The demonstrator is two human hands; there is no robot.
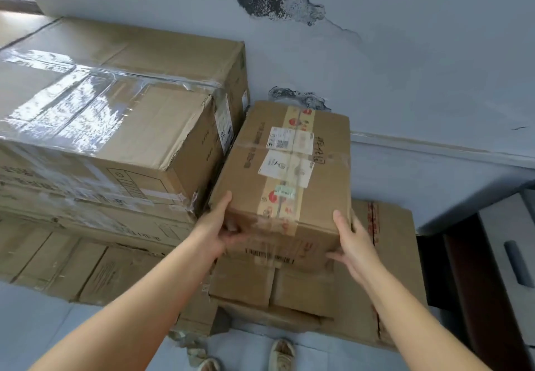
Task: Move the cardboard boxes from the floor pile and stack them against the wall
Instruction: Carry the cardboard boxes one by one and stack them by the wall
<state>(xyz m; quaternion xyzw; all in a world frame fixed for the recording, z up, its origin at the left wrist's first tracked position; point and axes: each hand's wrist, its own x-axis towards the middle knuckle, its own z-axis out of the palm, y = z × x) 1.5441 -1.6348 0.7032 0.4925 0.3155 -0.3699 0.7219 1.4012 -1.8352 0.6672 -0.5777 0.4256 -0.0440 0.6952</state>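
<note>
**Cardboard box, taped, in both hands at the wall**

Box [285, 173]: atop a lower stack [385, 269], far edge near the wall [405, 66], likely being squared. Left hand [217, 231] grips its near-left corner; right hand [354, 243], fingers straight, presses its right side. Big taped boxes [115, 115] left. Pale floor [43, 312]; peeling paint.

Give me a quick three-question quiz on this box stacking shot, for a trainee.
1. True or false: both hands are on the labelled box.
2. What does that box rest on? A) bare floor B) other boxes C) a chair
3. What shiny material covers the big box to its left?

Key: 1. True: left hand at the near left corner, right hand at the near right corner. 2. B, the lower boxes. 3. Clear tape.
</note>
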